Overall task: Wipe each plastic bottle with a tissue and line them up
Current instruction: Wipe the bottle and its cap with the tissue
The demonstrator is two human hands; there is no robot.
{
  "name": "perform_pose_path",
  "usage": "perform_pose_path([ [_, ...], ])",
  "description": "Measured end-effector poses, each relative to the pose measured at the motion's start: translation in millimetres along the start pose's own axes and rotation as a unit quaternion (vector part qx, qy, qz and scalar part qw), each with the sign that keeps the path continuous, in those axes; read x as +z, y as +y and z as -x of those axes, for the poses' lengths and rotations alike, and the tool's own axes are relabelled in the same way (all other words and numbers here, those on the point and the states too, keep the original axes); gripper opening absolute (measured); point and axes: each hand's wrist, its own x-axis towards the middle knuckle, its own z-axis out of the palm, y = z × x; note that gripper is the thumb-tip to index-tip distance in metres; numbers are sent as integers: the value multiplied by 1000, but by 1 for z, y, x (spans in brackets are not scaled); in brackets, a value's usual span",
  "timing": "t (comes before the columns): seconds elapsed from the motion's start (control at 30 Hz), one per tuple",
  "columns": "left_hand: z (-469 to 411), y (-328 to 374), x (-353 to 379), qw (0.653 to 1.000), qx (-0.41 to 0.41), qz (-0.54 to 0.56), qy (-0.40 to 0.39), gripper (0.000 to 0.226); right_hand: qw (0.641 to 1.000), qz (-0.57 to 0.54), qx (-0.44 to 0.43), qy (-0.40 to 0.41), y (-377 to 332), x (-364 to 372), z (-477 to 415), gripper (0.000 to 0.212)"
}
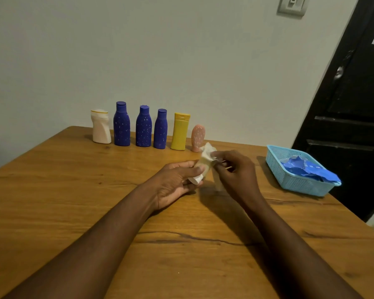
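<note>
Left hand (175, 182) grips small white bottle (194, 180) over mid-worktop (73, 190), right hand (235, 171) pinches tissue (207, 150) against it, wiping step; next probably stand it beside far-edge peach bottle (198, 137).

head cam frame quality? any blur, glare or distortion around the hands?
Head view: dim, warm light, no glare. Motion blur smears the right hand and the tissue it pinches. The left hand, holding the small white bottle, looks sharper. A soft shadow of the hands falls on the table just below them. The wide-angle lens tilts the dark door at right.
</note>
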Motion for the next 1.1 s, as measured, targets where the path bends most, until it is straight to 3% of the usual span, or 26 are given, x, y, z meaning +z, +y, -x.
perform_pose_path([
  [0.1,-1,1,-6,1000,0,10,17,29,997,3,-31,-71,-10,11,4,22],
  [0.17,0,1,-7,1000,-5,7,13,30,997,-3,-30,-71,-9,12,2,20],
  [0.33,1,0,0,1000,-21,8,-11,40,998,9,9,60,1,-6,-5,18],
  [0.4,1,-1,2,1000,-22,4,-11,38,997,18,12,78,4,-10,-6,19],
  [0.5,1,-1,-2,1000,-19,-2,-11,29,999,30,-25,22,3,-3,-2,22],
  [0.63,2,3,-8,999,-17,-28,8,41,996,26,-34,-82,-11,9,3,23],
  [0.73,4,2,-8,999,-21,-36,-6,46,998,6,-5,-68,-11,2,0,24],
  [0.9,3,0,-2,998,-16,-45,-29,42,999,35,9,25,-3,-12,-6,24],
  [1.1,3,1,-7,999,-3,-44,-12,41,995,10,-22,-93,-15,6,5,10],
])
